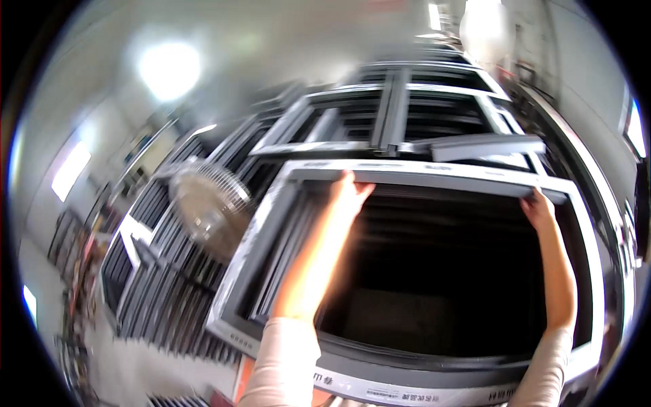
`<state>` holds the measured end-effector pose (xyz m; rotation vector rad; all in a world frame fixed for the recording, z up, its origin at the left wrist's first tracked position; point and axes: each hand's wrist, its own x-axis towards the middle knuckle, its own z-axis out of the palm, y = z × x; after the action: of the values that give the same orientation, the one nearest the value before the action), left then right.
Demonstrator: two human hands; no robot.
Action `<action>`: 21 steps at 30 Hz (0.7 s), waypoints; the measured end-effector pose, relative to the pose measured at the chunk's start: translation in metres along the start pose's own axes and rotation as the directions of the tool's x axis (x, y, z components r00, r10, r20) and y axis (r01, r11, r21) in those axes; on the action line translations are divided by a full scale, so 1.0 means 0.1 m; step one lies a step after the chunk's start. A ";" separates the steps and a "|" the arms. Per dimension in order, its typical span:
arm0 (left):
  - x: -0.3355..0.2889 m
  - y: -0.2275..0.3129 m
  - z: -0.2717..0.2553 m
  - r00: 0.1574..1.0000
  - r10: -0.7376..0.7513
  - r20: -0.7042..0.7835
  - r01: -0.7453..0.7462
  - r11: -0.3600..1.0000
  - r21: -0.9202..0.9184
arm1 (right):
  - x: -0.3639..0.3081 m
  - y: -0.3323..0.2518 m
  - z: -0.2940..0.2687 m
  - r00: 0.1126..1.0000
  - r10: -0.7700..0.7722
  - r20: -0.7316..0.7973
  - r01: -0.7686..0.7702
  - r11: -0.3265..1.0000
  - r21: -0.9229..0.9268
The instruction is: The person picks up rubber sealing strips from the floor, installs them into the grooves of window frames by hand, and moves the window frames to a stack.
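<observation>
A large grey window frame [434, 172] with white, printed protective film lies in front of me, on top of a stack of similar frames. My left hand [349, 193] is closed on its far bar, left of the middle. Near the far right corner, my right hand [539, 209] grips the same bar, with its fingers partly hidden by the profile. Both forearms reach across the dark opening. Just beyond the far bar, a short grey profile piece [485, 146] lies across other frames.
More stacked frames [441, 88] with crossbars stretch away behind. Left of the frame stands a round fan [210, 207] with a wire cage. Beside it many frames [176, 298] stand packed on edge. A long rail [576, 142] runs along the right side.
</observation>
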<state>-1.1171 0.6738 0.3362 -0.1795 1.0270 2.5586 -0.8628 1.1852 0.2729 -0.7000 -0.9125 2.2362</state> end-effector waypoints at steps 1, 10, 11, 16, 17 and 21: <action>-0.11 0.03 0.04 0.996 0.051 -0.067 -0.047 0.998 0.052 | 0.10 0.05 0.01 0.999 0.006 0.047 -0.007 1.000 0.009; -0.24 -0.14 -0.04 0.904 0.186 -0.384 -0.103 0.969 0.226 | -0.03 0.12 0.18 0.999 0.039 0.019 -0.036 0.988 -0.153; -0.17 -0.09 -0.03 0.918 0.189 -0.350 -0.118 0.970 0.214 | -0.01 0.11 0.19 0.998 0.040 0.046 -0.032 0.986 -0.164; -0.02 -0.03 -0.12 0.990 -0.020 -0.139 0.033 0.995 0.095 | 0.06 0.11 0.19 0.999 -0.026 0.031 0.031 0.987 -0.156; 0.01 -0.05 -0.15 0.993 -0.009 -0.115 0.015 0.999 0.048 | 0.07 0.11 0.19 1.000 -0.018 0.007 0.019 0.988 -0.150; 0.12 0.03 -0.19 0.996 0.088 0.022 -0.091 0.985 0.145 | 0.04 0.14 0.20 1.000 -0.031 -0.004 0.030 0.985 -0.172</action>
<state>-1.1295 0.6619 0.3217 -0.0757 1.2377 2.5461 -0.8832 1.1717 0.2734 -0.7642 -1.1154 2.1450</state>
